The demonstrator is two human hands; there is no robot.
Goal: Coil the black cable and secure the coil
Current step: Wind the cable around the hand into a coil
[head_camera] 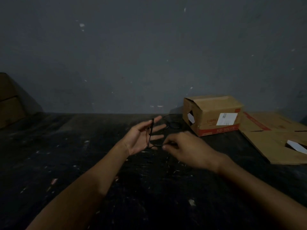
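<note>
A thin black cable (pixel 150 130) runs down across the palm of my left hand (pixel 142 137), which is held up with its fingers spread; the thumb presses the cable's upper end near the fingers. The cable bends at the heel of that palm and leads right to my right hand (pixel 186 149), whose fingertips pinch it. Beyond the hands, loose loops of the same cable (pixel 172 123) lie on the dark floor. The scene is dim, so the cable's far end is hard to follow.
A brown cardboard box (pixel 214 113) stands at the back right against the grey wall (pixel 149 47). Flattened cardboard (pixel 275 138) lies to its right. Another box (pixel 8 100) sits at the far left. The dark floor (pixel 83 163) is flecked with pale scraps.
</note>
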